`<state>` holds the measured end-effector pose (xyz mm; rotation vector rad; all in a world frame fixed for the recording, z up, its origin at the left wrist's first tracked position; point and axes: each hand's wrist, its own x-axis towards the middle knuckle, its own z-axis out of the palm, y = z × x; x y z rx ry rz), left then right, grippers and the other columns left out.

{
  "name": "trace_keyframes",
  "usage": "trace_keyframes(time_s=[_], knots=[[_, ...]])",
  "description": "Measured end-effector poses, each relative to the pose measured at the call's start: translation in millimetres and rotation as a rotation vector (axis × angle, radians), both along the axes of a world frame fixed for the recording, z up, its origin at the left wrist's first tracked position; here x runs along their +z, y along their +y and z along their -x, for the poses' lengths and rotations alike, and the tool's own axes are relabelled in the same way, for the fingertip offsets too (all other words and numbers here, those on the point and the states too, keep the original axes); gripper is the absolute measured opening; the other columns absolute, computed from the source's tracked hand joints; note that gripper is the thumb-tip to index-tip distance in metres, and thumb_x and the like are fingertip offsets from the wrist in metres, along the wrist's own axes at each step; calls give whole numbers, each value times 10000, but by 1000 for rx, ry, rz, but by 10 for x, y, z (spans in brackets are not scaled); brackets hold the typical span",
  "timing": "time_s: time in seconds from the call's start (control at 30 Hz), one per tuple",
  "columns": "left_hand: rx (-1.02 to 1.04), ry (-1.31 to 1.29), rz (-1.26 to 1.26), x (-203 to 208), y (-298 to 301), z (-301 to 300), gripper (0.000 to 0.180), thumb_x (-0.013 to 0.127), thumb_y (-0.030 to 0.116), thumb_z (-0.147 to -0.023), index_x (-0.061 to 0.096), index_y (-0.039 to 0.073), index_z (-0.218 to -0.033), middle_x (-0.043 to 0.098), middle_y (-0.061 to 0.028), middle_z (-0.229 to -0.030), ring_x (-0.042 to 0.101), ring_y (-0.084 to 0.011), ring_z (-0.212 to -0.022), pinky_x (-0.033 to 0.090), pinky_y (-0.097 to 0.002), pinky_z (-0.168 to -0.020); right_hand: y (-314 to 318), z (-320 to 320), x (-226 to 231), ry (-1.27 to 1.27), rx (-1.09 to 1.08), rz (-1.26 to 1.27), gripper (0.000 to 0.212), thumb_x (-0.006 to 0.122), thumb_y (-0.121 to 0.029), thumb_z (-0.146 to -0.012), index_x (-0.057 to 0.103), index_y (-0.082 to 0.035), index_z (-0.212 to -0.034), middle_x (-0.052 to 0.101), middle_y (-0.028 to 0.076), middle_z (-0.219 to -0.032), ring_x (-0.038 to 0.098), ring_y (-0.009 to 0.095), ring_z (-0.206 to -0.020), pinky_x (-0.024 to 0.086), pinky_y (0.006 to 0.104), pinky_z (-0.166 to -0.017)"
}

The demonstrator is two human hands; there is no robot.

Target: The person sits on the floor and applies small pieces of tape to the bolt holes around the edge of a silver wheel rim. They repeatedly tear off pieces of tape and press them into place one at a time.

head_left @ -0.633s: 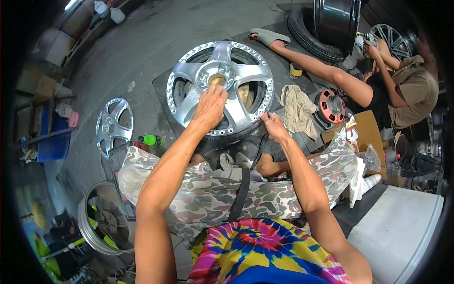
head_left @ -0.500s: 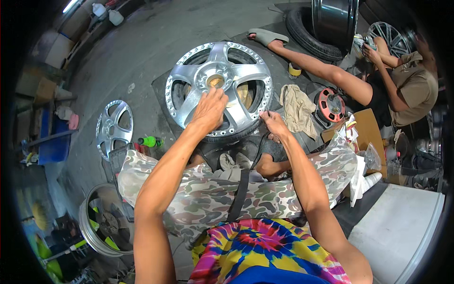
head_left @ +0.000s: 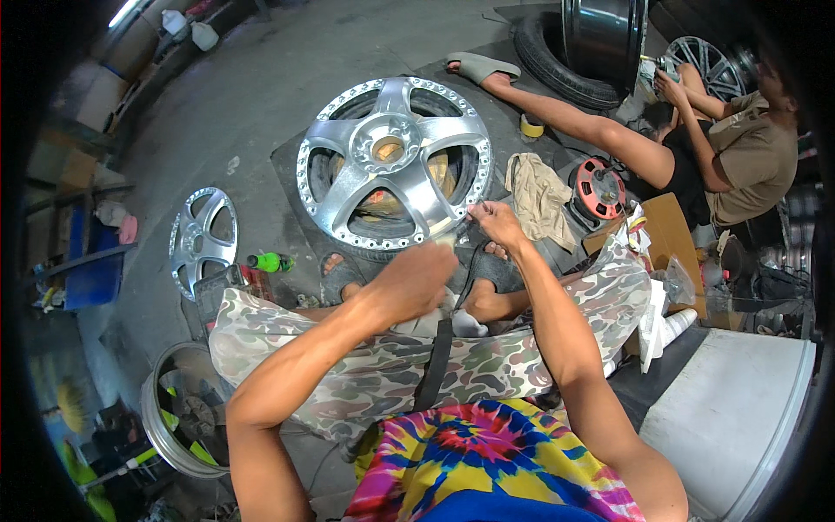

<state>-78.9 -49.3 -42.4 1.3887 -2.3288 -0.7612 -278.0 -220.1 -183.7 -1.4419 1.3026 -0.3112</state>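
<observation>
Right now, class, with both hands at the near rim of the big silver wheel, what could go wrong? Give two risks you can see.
1. The silver wheel lies on a tyre just beyond the person's bare feet; if it slides off, it could land on them.
2. The right hand and left hand work bare at the bolted rim, so fingers might get nicked or pinched there.

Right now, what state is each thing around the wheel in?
Five-spoke alloy wheel: flat, face up, on a tyre.
Left hand: closed, near the rim's edge.
Right hand: pinching something small at the rim.
Tan rag: crumpled on the floor.
Green bottle: lying on its side.
</observation>
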Motion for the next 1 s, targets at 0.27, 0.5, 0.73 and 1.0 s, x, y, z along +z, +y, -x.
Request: trace_keyframes(time_s=[0.27, 0.5, 0.73, 1.0], knots=[[-97, 280, -188, 423, 275, 226, 198, 704, 130, -887, 556, 21, -962, 636, -170, -832, 664, -433, -837, 492, -534, -729, 149, 117, -37, 69, 122, 133, 401, 725, -443, -985, 786, -50, -940, 726, 136, -770, 648, 235, -709, 509, 408, -702], [162, 219, -115, 155, 300, 198, 170, 687, 93, -898, 556, 7, -962, 645, -213, -881, 675, -451, -869, 518, -559, -786, 146, -7, 239, -25, 122, 202, 371, 711, -395, -1039, 617, -41, -987, 511, 23, -691, 480, 136, -528, 390, 335, -470], [95, 8, -162, 96, 344, 54, 184, 700, 26, -865, 556, 14, -979, 611, -176, -993, 660, -418, -948, 524, -532, -810, 71, -31, 284, -208, 69, 101, 349, 584, -354, -1101, 648, -11, -1121, 605, 72, -837, 532, 171, -726, 472, 357, -690], [113, -92, -54, -293, 260, 57, 165, 678, 5, -847, 572, 25, -972, 551, -163, -1020, 582, -384, -979, 470, -501, -810, -205, -33, 347, -107, 477, 652, 140, 547, -163, -1079, 592, -34, -1110, 614, 89, -933, 618, 245, -837, 493, 376, -743]])
